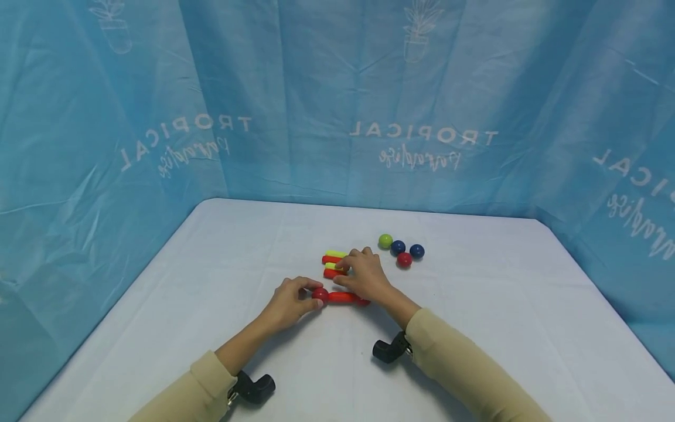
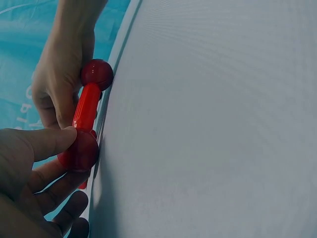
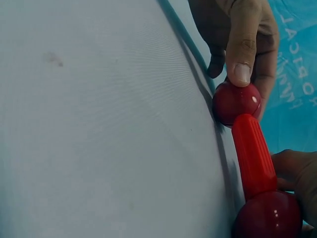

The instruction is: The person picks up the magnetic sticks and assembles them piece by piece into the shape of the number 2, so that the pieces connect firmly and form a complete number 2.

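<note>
A red ribbed stick (image 1: 342, 297) lies between two red balls, its ends against them like a dumbbell. My left hand (image 1: 289, 302) pinches the left red ball (image 1: 320, 295) between thumb and fingers, seen close up in the left wrist view. The other red ball (image 3: 269, 216) sits at the far end, partly under my right wrist in the head view. My right hand (image 1: 365, 274) reaches over it to a small group of sticks, its fingertips at a yellow stick (image 1: 332, 266) and a red stick (image 1: 332, 274). Whether it grips one I cannot tell.
Another yellow stick (image 1: 336, 254) and red stick (image 1: 330, 259) lie just behind. Back right of the right hand are a green ball (image 1: 385, 241), two blue balls (image 1: 417, 251) and a red ball (image 1: 404, 260). A blue curtain (image 1: 316, 88) surrounds the white table (image 1: 253, 234).
</note>
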A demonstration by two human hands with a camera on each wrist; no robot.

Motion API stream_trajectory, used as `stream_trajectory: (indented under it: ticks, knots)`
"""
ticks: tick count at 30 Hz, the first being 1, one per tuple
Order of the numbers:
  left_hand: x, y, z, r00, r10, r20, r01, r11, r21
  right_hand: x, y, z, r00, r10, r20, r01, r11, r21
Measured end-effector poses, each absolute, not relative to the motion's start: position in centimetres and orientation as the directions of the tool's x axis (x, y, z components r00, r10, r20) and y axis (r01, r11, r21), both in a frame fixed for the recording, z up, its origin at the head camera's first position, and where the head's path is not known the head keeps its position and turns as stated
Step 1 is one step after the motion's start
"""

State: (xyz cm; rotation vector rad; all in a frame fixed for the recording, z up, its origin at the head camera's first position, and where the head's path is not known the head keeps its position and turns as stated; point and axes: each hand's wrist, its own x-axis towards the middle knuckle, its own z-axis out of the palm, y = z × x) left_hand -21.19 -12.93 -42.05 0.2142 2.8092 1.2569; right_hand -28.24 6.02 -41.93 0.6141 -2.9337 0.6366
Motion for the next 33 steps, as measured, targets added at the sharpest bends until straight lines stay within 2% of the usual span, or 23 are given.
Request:
stream_trajectory:
  ticks: [14,24,27,33]
  knots:
    - [-21.0,-13.0,-42.3,-0.99,0.137,-0.009,0.083,0.648,0.757,-28.0,5.3,-42.0,-0.93,-0.359,0.076,-0.364,0.876,-0.315]
    - [-21.0,-12.9,-42.5,-0.989,0.147,0.011,0.103,0.639,0.763,-27.8,5.4,-41.9,-0.925,-0.365,0.102,-0.379,0.881,-0.284]
    - [-21.0,-12.8,-42.4,-0.988,0.155,0.012,0.11,0.638,0.762,-27.5,6.1,-41.6,-0.925,-0.355,0.134,-0.379,0.877,-0.296]
    - [-21.1,-12.2,-42.2,-0.987,0.159,0.006,0.109,0.649,0.753,-26.4,9.2,-40.4,-0.935,-0.288,0.208,-0.35,0.849,-0.396]
